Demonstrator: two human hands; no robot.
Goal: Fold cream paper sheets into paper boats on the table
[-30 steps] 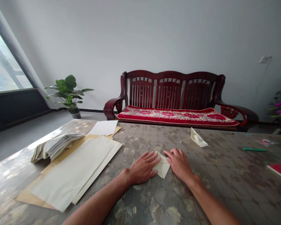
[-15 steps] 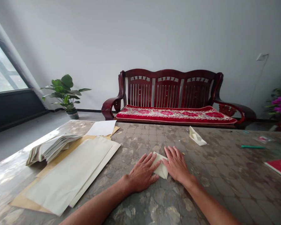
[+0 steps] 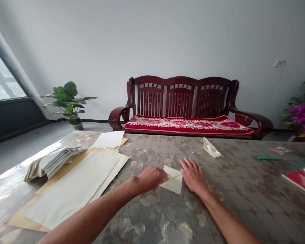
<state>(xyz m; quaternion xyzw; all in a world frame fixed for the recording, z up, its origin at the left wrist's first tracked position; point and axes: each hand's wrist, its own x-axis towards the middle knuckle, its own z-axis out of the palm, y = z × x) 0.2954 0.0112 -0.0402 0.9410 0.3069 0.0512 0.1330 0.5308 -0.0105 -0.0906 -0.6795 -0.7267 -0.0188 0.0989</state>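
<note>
A small folded piece of cream paper lies flat on the table in front of me, a crease line showing near its top. My left hand is at the paper's left corner with its fingers bent down. Motion smears those fingertips, so whether they pinch the paper cannot be seen. My right hand rests on the table along the paper's right edge, fingers stretched out and the thumb side by the paper. Farther off to the right sits a folded paper boat.
Large cream sheets lie over brown paper at the left, beside a stack of folded papers. On the right are a green pen and a red booklet. A wooden bench stands beyond the table.
My left hand has drawn back leftward off the paper and its fingers have bent, uncovering more of the sheet. My right hand stays nearly in place, slightly off the paper's edge.
</note>
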